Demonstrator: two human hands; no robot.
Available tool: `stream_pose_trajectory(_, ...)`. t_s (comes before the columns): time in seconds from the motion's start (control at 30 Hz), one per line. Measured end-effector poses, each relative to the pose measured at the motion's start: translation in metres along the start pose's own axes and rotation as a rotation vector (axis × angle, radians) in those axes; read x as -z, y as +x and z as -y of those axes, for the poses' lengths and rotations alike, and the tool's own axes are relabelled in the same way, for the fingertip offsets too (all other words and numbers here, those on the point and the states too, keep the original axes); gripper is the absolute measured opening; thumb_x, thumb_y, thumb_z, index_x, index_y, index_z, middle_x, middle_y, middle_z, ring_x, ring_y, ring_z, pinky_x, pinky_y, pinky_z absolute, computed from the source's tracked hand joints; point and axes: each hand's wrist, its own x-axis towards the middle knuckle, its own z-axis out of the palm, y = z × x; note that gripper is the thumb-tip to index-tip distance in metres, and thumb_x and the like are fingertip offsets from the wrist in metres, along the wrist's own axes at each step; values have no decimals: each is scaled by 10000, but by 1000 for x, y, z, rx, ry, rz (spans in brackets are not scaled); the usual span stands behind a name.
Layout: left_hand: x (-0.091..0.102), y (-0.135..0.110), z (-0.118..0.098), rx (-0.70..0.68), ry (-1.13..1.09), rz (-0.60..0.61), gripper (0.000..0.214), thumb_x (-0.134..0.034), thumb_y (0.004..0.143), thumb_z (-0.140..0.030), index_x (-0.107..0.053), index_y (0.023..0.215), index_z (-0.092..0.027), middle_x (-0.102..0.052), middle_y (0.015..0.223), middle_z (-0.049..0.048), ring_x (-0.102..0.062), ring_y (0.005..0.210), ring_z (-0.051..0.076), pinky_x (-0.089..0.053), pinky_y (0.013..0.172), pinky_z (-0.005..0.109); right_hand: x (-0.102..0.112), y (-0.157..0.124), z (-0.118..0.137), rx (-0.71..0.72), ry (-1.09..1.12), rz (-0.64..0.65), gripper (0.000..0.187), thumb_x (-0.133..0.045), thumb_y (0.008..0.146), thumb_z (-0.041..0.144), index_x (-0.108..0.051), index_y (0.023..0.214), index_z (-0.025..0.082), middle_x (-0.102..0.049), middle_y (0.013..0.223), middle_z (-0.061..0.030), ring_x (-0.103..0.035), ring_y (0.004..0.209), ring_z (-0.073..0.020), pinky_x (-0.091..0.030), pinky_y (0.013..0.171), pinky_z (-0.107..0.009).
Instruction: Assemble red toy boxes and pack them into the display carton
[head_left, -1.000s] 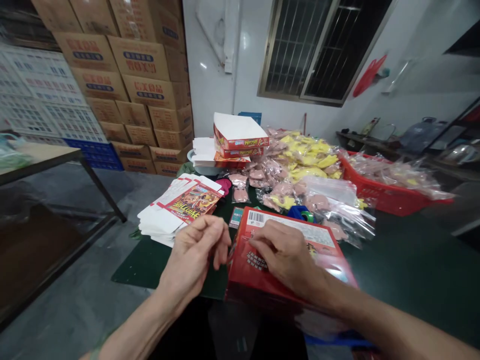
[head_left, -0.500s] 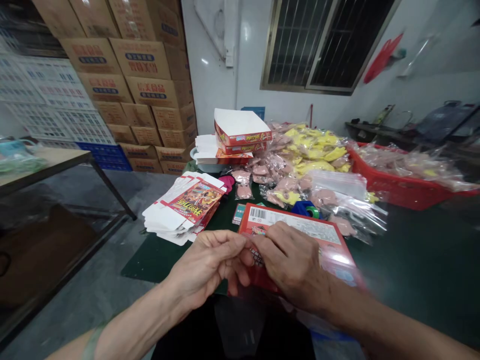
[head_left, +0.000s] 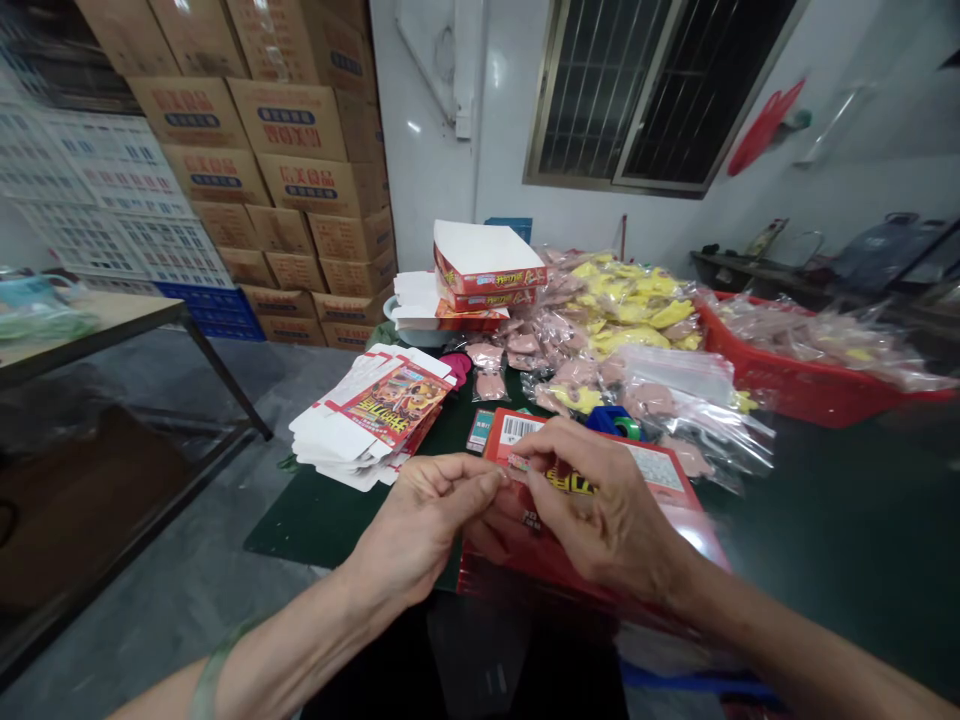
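- As the red printed box (head_left: pixel 541 568) sits at the near edge of the desk (head_left: pixel 330 515), your nudging could topple it.
- Your left hand (head_left: pixel 424 515) pinches, on what I can't tell; right hand (head_left: pixel 607 500), fingertips parted.

The red box (head_left: pixel 541 557) looks glossy, the cardboard cartons (head_left: pixel 304 182) matt

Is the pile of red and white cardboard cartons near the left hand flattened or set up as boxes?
Flattened: the red and white cardboard cartons lie in thin, overlapping layers, flaps spread, no walls standing.
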Motion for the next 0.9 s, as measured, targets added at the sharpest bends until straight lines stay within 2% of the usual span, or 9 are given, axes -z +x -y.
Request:
stream_pose_trajectory(0.13,-2,0,3,-38,56,-11,202,-705,701,-305,-675,721,-106,-666,546,40,-605,440,114,-487,444,190,4,10,7,71,-205,77,170,-468,821,145,-606,721,139,-576,675,-47,-477,657,-153,-314,601,-282)
stream_pose_trajectory(0.2,-2,0,5,-55,119,2,194,-680,728,-307,-674,697,-116,-662,540,32,-598,441,102,-485,449,182,6,15,9,99,-338,208,204,-459,812,140,-600,664,142,-583,646,-54,-461,617,-152,-273,568,-286)
stream_pose_trajectory(0.27,-2,0,7,-78,200,10,198,-644,761,-300,-666,675,-122,-669,567,32,-601,457,97,-482,451,177,11,22,12,68,-439,362,195,-466,788,128,-587,636,145,-591,634,-55,-444,590,-148,-237,548,-289)
stream_pose_trajectory(0.33,-3,0,8,-103,278,8,215,-611,785,-293,-657,662,-124,-670,582,36,-603,470,97,-474,450,173,17,29,15,5,-475,500,163,-482,768,119,-575,638,152,-602,647,-46,-437,590,-142,-218,547,-287)
stream_pose_trajectory(0.43,-5,-1,9,-116,352,-8,231,-578,803,-286,-650,660,-119,-661,576,41,-597,475,97,-465,448,172,23,36,15,-29,-439,603,156,-486,765,115,-541,627,165,-605,671,-27,-431,613,-133,-215,558,-281)
stream_pose_trajectory(0.53,-7,-1,8,-121,367,-23,235,-561,805,-280,-639,654,-118,-653,569,42,-588,468,97,-460,446,177,22,35,12,-18,-401,590,169,-470,769,117,-506,611,164,-589,662,-22,-407,611,-125,-210,561,-278)
stream_pose_trajectory(0.7,-5,-1,8,-145,380,-4,239,-551,797,-266,-605,608,-130,-628,534,23,-573,456,92,-441,437,172,9,23,3,-58,-263,420,141,-470,711,104,-456,585,164,-503,588,7,-349,559,-101,-215,539,-256)
stream_pose_trajectory(0.77,-3,-1,9,-150,365,2,226,-560,794,-264,-613,622,-128,-630,538,20,-567,460,82,-436,443,161,5,20,-1,-125,-176,362,150,-457,693,84,-430,573,168,-472,568,27,-345,534,-88,-217,518,-240)
stream_pose_trajectory(0.9,-2,-1,11,-137,304,-11,219,-596,786,-300,-641,679,-115,-651,567,29,-567,462,72,-437,448,152,2,21,-13,-350,-25,291,170,-456,700,82,-410,567,179,-401,512,59,-322,478,-70,-218,467,-212)
